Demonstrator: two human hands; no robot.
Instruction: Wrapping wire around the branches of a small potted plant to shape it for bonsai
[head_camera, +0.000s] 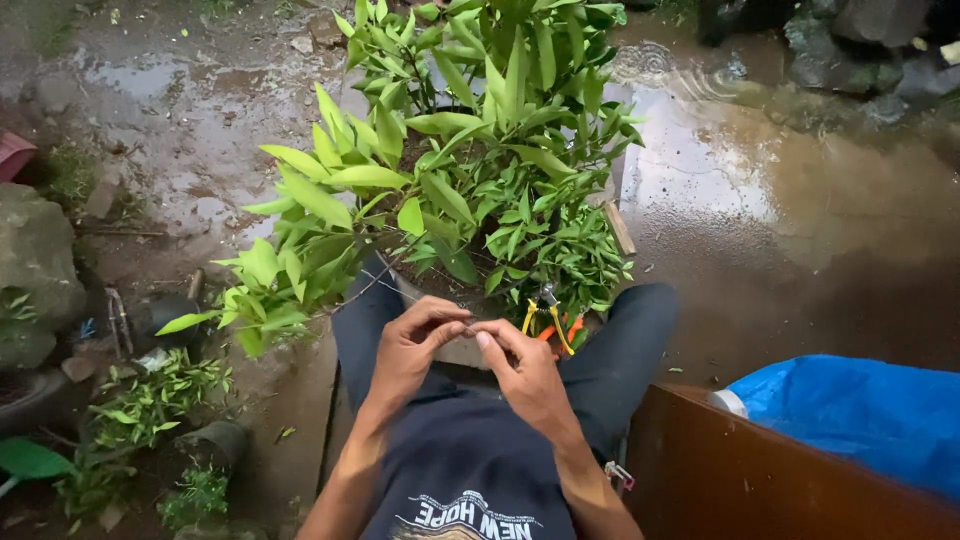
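Head view: we look down on a seated person's lap, with a potted plant (470, 170) between the knees and wet ground all round.
Left hand: our left hand (412, 345) is curled, thumb and fingertips pinched together just under the lowest leaves; something thin may sit in the pinch, but we cannot tell what.
Right hand: our right hand (525, 370) meets the left, its fingertips touching the left fingertips, fingers bent and closed in a pinch.
Twig: a thin bare twig (365, 290) runs from the plant down towards our left fingers.
Cutters: yellow-handled cutters (545, 318) lie just beyond the right hand, at the foot of the plant, beside an orange-handled tool (572, 328).
Ground: a muddy puddle (760, 200) spreads to the right of the plant.
Right side: a blue tarp (860, 410) lies over a brown board (740, 470).
Left side: small leafy seedlings (150, 400) and stones (35, 260) stand well apart from the hands.
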